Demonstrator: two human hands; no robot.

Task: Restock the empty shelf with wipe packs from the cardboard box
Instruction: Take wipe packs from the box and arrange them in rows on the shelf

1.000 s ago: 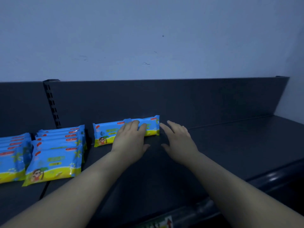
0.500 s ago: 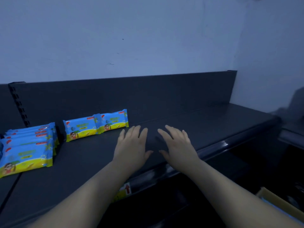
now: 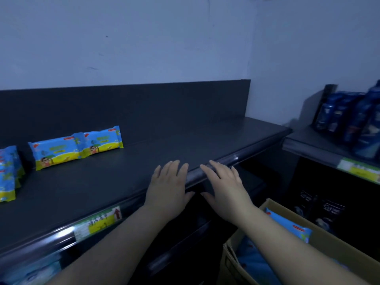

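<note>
- Hands: left hand (image 3: 167, 190) and right hand (image 3: 226, 188) palm-down, fingers straight and spread, holding nothing, over the front edge of the shelf (image 3: 185, 145).
- Two wipe packs (image 3: 76, 148) sit side by side at shelf rear left; a stack (image 3: 8, 173) further left.
- Cardboard box (image 3: 333, 243) lower right, packs inside.

We are in a shop aisle. The dark metal shelf (image 3: 185, 145) before us carries a yellow price label (image 3: 98, 222) in its front rail at 7 o'clock, and identical blue wipe packs (image 3: 76, 147) sit lined up at 10 o'clock. At 3 o'clock a neighbouring shelf (image 3: 308, 138) holds ranks of dark blue bottles (image 3: 349, 118) above its own tag (image 3: 358, 170), and a cardboard box (image 3: 339, 243) of more packs stands at 5 o'clock
</note>
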